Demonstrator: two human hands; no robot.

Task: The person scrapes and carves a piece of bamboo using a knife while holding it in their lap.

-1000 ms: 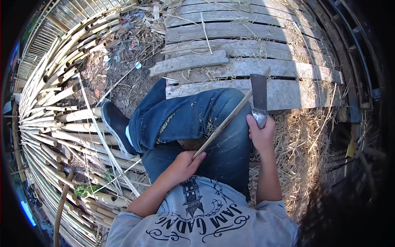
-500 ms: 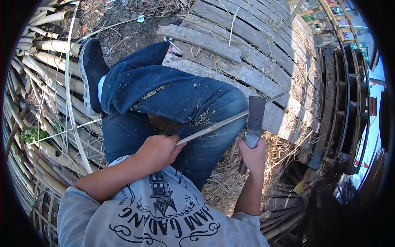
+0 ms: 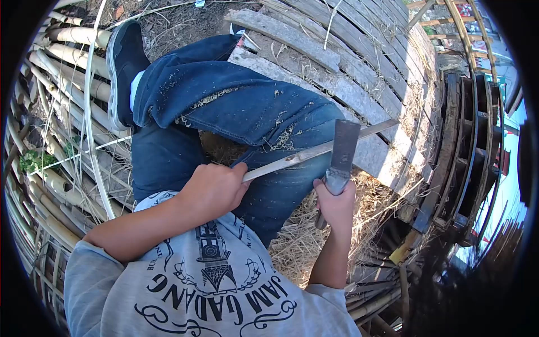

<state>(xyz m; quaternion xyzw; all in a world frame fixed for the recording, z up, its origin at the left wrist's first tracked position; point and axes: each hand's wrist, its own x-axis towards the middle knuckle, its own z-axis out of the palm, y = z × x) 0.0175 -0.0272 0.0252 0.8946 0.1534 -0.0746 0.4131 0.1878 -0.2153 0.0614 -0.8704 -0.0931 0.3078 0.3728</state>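
Observation:
My left hand (image 3: 216,188) is closed around the near end of a bamboo strip (image 3: 292,160). The strip runs slanting up to the right across my bent knee, with a node partway along and its far end over the planks. In my right hand (image 3: 336,203) I grip the handle of a broad, square-ended cleaver-like knife (image 3: 345,147), its dark blade pointing up. The blade crosses the strip near the knee and hides part of it; whether its edge touches the strip I cannot tell.
Bamboo poles (image 3: 78,36) lie stacked along the left. A weathered plank platform (image 3: 370,50) extends beyond my knee. Dry shavings (image 3: 303,241) cover the ground below my right hand, and a curved slatted wooden structure (image 3: 477,140) stands at the right.
The strip shows a node between my hands that was not visible there before, and its far end looks wider. Both hands keep their grips. The whole view has shifted slightly.

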